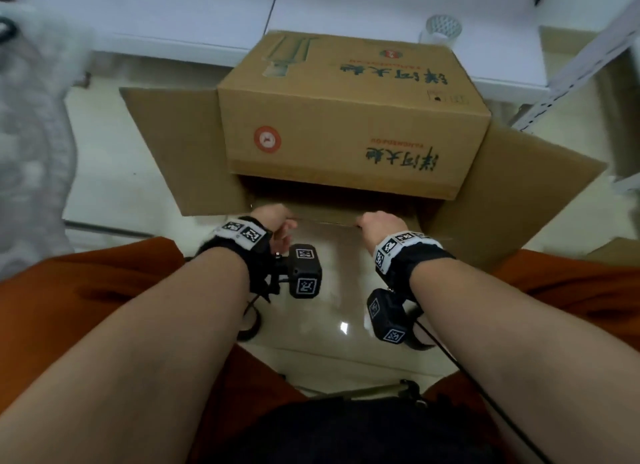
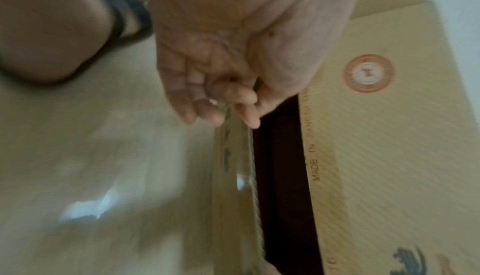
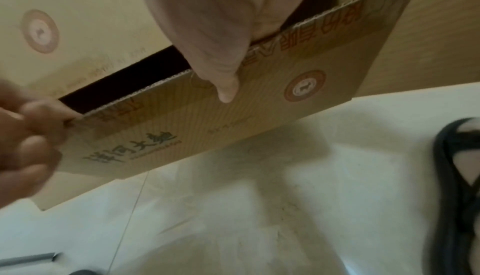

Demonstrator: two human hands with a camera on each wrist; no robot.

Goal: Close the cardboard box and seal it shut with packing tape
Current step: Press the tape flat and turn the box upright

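Cardboard box (image 1: 349, 124) on the floor, far flap already folded down. Your left hand (image 1: 275, 221) and right hand (image 1: 375, 222) each pinch the near flap (image 3: 207, 127); fold it evenly so its edge meets the far flap (image 2: 389, 135), closing the dark gap.

Cardboard box (image 1: 349, 117): tan-brown, fine diagonal ribbing; dark green characters, thin red lettering, orange-red round emblem with white centre. Near flap (image 3: 233, 119) of box: same tan, same emblem, red print along edge. Gap behind it: near-black. Floor (image 1: 325, 325) below box: pale cream, glossy. Wristbands (image 1: 242, 235): white with black square codes. Garment (image 1: 86, 290) beside floor: rust orange
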